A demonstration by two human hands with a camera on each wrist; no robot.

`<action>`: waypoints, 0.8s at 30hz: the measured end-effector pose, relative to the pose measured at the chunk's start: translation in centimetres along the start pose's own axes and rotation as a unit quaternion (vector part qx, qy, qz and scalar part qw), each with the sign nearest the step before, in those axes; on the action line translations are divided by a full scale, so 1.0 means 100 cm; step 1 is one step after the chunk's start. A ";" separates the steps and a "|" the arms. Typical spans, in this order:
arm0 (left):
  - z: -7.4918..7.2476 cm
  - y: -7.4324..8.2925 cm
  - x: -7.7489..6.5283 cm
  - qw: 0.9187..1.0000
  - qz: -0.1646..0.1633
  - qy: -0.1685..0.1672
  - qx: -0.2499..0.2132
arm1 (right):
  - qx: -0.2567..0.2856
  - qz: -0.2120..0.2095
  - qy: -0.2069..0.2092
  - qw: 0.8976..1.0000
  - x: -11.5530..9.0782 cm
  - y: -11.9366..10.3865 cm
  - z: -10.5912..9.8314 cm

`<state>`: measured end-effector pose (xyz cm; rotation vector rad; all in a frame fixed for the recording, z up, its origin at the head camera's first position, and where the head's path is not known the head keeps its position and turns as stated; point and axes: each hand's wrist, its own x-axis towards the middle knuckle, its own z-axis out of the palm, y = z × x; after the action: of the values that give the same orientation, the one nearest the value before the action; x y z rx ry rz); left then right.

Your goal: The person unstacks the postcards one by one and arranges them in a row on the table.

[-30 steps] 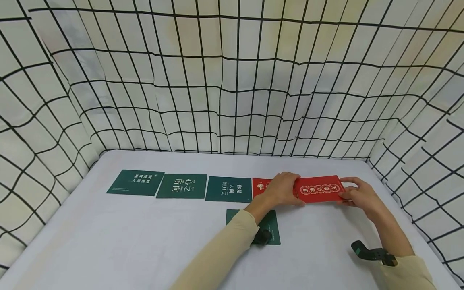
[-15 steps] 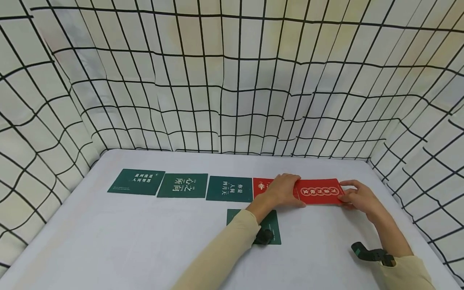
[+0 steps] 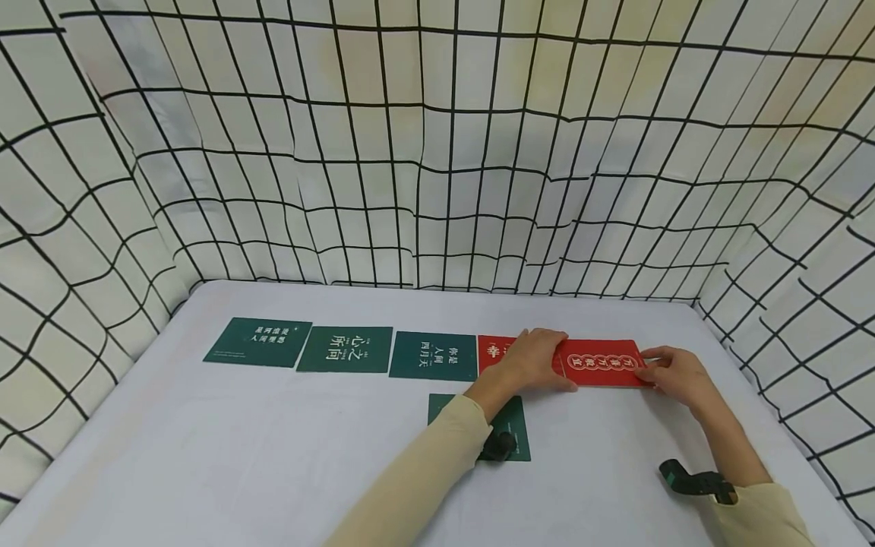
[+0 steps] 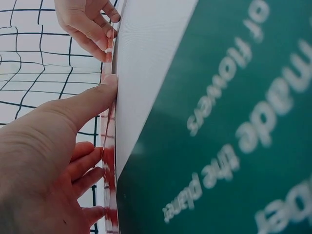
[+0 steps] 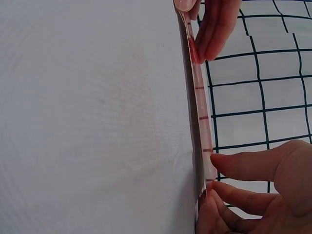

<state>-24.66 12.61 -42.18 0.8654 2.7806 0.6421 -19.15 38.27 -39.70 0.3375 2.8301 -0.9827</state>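
Note:
A red card (image 3: 603, 363) with white printed characters lies at the right end of a row on the table. My right hand (image 3: 677, 374) pinches its right edge, thumb on top and fingers at the edge in the right wrist view. My left hand (image 3: 529, 360) rests over the join between this card and a second red card (image 3: 491, 352), its fingers extended across them. The left hand covers much of the second card. Both red cards appear nearly edge-on in the left wrist view, the left thumb (image 4: 100, 95) at their near edge.
Three dark green cards (image 3: 345, 349) continue the row leftward. Another green card (image 3: 514, 425) lies nearer, partly under the left forearm in view. A black grid net (image 3: 437, 175) stands behind and beside the white-covered table (image 3: 239, 456).
The red card's right end has come down and slightly toward me, now lying level with the row. My right hand lowered with it, while the left hand stayed nearly still.

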 end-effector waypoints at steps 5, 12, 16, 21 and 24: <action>-0.002 0.000 -0.002 1.000 0.000 -0.004 -0.004 | -0.016 0.003 0.000 1.000 0.000 -0.002 -0.001; -0.006 -0.001 -0.004 1.000 0.008 -0.003 0.007 | -0.022 -0.012 0.011 1.000 -0.002 -0.006 -0.001; -0.008 -0.001 -0.005 1.000 0.024 0.004 -0.003 | -0.032 -0.024 0.023 0.999 -0.005 -0.010 0.002; -0.013 0.000 -0.008 0.998 0.045 0.029 -0.026 | -0.028 -0.048 0.040 0.998 -0.011 -0.022 0.008; -0.018 0.000 -0.013 0.997 0.048 0.040 -0.034 | -0.023 -0.070 0.048 0.996 -0.015 -0.033 0.012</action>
<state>-24.11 11.25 -40.48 0.9847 2.7819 0.7987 -18.42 34.78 -38.38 0.1874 2.9937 -0.9479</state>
